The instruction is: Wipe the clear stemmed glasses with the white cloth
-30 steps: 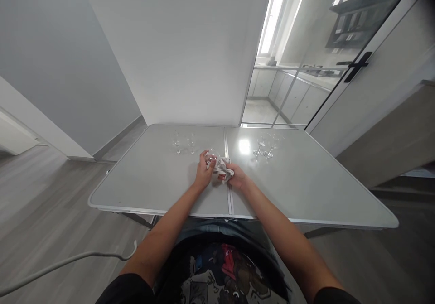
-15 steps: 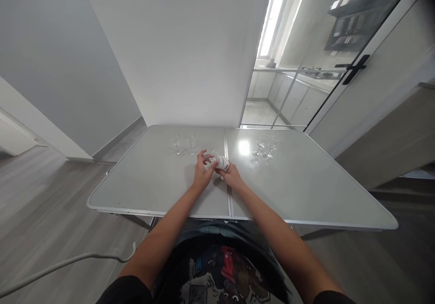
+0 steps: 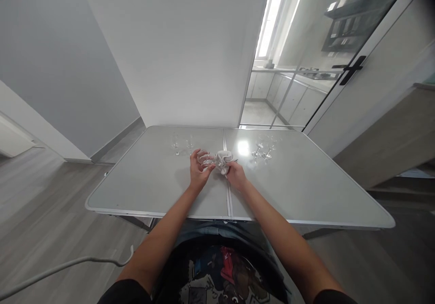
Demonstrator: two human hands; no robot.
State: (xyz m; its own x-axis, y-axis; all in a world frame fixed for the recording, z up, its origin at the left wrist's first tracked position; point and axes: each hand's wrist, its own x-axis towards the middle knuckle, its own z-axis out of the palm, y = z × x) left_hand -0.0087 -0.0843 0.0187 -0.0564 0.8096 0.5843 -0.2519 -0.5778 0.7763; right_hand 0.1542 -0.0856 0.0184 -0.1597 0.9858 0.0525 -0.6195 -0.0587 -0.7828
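Note:
Above the middle of the grey folding table, my left hand is wrapped round the bowl of a clear stemmed glass, which lies tilted sideways. My right hand grips a crumpled whitish cloth right beside the glass, at its stem end. How far the cloth covers the stem and foot I cannot tell. Two clear glasses stand behind my left hand, one glass farther left and another glass nearer.
On the table's right half, upside-down stemmed glasses stand close together near a bright reflection. A metal seam crosses the table. Behind it rises a white wall, with a glass door to the right. A pale cable hangs at lower left.
The cloth has come off its tight wrap and now shows loose and bunched. My left hand with the glass has shifted slightly left, and my right hand slightly right.

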